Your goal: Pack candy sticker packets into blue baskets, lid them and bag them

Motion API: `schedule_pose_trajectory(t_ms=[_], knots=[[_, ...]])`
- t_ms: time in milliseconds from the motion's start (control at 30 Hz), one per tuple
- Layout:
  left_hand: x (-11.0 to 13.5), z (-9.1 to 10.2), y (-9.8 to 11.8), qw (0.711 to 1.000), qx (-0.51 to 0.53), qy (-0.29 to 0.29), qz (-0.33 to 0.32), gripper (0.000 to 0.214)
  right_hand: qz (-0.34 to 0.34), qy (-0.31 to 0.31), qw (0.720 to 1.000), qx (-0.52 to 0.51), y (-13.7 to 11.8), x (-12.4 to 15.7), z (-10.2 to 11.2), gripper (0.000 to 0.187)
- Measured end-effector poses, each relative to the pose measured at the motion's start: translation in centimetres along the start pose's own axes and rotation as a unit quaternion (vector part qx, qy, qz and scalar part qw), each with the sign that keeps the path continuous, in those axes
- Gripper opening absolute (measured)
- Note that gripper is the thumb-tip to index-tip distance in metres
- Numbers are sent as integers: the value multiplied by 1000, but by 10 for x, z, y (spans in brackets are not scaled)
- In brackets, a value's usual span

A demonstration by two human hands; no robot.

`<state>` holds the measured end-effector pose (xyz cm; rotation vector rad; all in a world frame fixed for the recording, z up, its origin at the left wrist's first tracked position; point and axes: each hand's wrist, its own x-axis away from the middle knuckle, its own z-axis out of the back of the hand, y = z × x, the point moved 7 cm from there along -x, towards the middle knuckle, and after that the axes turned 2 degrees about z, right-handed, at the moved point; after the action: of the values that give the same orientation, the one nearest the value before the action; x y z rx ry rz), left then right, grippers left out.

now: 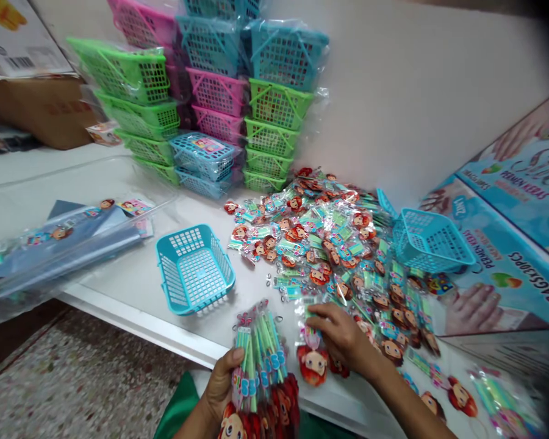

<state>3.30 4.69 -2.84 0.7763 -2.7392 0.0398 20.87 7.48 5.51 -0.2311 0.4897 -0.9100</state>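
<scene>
My left hand (221,384) is closed round a fanned bundle of small packets (260,372) with cartoon faces, held at the white table's near edge. My right hand (343,338) rests on the table with its fingers pinching one more face packet (312,360) beside the bundle. A big heap of the same packets (329,238) lies just beyond my right hand. An empty blue basket (193,268) stands on the table to the left of the heap.
Stacks of wrapped green, pink and blue baskets (219,91) stand against the wall. Another blue basket (430,241) leans at the right by printed cartons (507,244). A clear plastic bag (59,244) with packets lies at left, cardboard boxes (32,103) behind it.
</scene>
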Motion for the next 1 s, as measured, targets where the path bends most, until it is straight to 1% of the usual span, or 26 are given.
schedule_pose_trajectory(t_ms=[33,100,167,200,233,300,333,367,400,467,533,567,600,633,733,767,800,867,933,1000], knots=[[0,0,-1,1000,5,-1,6,54,23,-16,1000,-8,-13,1,-6,36],[-1,0,-3,1000,6,3,15,53,47,-48,996,-58,-37,-2,-18,35],[-2,1,-3,1000,1,11,17,52,45,-62,988,-132,-54,-7,-27,33],[-1,1,-2,1000,-1,15,15,51,25,-47,985,-166,-55,-10,-29,32],[-1,2,-1,1000,-2,18,12,51,-8,-16,981,-193,-51,-13,-29,31],[0,4,3,1000,-4,23,6,49,-95,75,971,-206,-28,-15,-26,30],[1,5,4,1000,-5,23,3,48,-138,105,967,-188,-13,-14,-27,30],[2,6,6,1000,-6,20,1,47,-170,116,967,-152,2,-15,-29,31],[3,5,8,1000,-7,16,-3,47,-187,104,972,-101,15,-17,-33,34],[4,5,11,1000,-16,6,-16,47,-193,39,980,25,37,-24,-44,38],[5,5,12,999,-26,9,-27,49,-185,-16,975,119,51,-33,-52,33],[5,6,12,999,-30,16,-31,50,-182,-29,973,141,55,-37,-53,28],[5,7,11,999,-32,23,-34,51,-179,-34,972,150,58,-40,-52,24],[5,8,11,998,-32,30,-36,52,-179,-31,972,151,59,-43,-48,24],[5,9,10,998,-28,39,-30,54,-188,-3,971,150,59,-47,-31,31],[4,9,9,999,-25,39,-23,54,-190,2,970,149,59,-47,-27,31],[4,9,9,999,-22,37,-16,53,-185,-7,971,148,58,-47,-26,29],[4,8,8,999,-14,33,-4,53,-168,-51,974,142,56,-46,-34,27],[3,6,5,1000,-5,27,8,53,-159,-94,974,132,55,-43,-49,27],[3,4,3,1000,2,22,19,55,-170,-97,974,114,57,-42,-60,25]])
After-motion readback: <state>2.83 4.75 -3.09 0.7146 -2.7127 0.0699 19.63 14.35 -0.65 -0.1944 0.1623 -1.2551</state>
